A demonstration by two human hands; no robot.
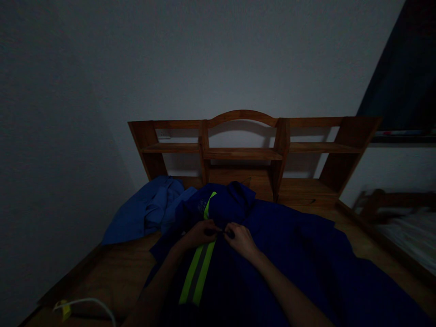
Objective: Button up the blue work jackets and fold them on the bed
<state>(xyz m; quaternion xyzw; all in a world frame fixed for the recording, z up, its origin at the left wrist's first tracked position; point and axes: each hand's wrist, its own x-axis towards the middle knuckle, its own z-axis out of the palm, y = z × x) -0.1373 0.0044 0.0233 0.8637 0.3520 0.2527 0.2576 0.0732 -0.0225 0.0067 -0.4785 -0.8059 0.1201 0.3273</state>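
Observation:
A dark blue garment (289, 245) with yellow-green and grey reflective stripes (194, 277) lies spread in front of me. Over its striped part, my left hand (203, 232) and my right hand (240, 238) are close together with fingers closed. Between them is a small dark object (230, 234) with two rounded black ends, resembling scissor handles; each hand pinches one end. Dim light hides its exact kind and whether its middle touches the cloth. A lighter blue garment (146, 211) lies crumpled to the left of the dark one.
The garments lie on a wooden board surface (119, 263). A wooden shelf headboard (243, 154) stands behind them against the wall. A white cable (88, 299) and a small yellow item (64, 310) are at lower left. A wooden frame (391, 200) stands at right.

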